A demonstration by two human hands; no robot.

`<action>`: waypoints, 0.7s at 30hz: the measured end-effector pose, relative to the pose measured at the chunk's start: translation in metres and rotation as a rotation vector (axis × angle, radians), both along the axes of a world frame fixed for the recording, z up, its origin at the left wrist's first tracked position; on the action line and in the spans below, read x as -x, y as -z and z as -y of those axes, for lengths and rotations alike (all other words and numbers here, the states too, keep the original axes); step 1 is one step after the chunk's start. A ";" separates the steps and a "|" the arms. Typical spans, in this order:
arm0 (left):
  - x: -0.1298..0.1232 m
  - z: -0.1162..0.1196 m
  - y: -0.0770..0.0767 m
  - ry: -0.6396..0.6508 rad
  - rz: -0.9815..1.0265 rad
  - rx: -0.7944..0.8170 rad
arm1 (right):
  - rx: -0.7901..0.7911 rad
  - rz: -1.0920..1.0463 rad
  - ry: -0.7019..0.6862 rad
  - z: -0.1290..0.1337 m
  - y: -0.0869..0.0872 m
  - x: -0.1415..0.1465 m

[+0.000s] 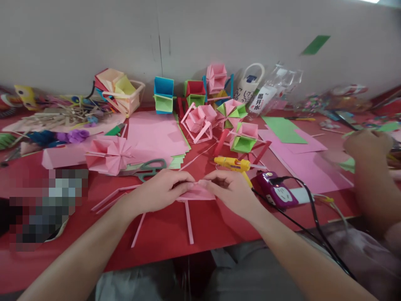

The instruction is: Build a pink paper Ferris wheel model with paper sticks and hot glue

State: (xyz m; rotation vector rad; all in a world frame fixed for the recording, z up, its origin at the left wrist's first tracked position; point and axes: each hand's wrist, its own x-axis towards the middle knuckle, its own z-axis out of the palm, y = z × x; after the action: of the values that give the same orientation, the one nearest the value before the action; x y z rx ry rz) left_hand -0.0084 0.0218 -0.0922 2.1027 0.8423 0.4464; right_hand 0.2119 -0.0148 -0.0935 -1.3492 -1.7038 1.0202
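Near the front of the red table, my left hand and my right hand pinch the upper edge of a small pink paper piece between thumbs and fingers. Narrow pink strips lie just below and to the left of it. Behind my left hand are grey-green scissors. A yellow glue gun rests beyond my right hand. Further left lies a folded pink paper form, beside a stack of pink sheets.
Paper boxes and lantern-like shapes stand along the wall. A purple power socket with black cables sits at the right. Another person's hand is at the far right. A blurred-out object lies at the left.
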 end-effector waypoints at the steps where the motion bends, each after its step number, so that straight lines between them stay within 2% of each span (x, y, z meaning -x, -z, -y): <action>1: 0.002 0.000 0.000 0.006 -0.002 0.024 | 0.009 0.000 -0.008 0.000 0.000 0.000; 5: 0.013 -0.001 -0.004 0.026 -0.062 0.147 | 0.010 0.011 -0.015 0.000 0.001 -0.005; 8: 0.023 -0.004 -0.008 0.015 -0.096 0.175 | -0.001 0.019 0.005 -0.003 0.001 -0.011; 14: 0.038 -0.009 -0.010 -0.085 -0.112 0.021 | 0.005 0.011 0.033 -0.006 0.000 -0.019; 21: 0.041 -0.014 -0.001 -0.205 -0.044 -0.014 | 0.014 -0.013 0.082 -0.009 -0.001 -0.023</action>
State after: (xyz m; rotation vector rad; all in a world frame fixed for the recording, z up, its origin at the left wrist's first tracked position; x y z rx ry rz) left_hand -0.0496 0.0362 -0.0913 2.0538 1.0890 0.5162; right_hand 0.2344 -0.0057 -0.0921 -1.4060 -1.6212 0.9938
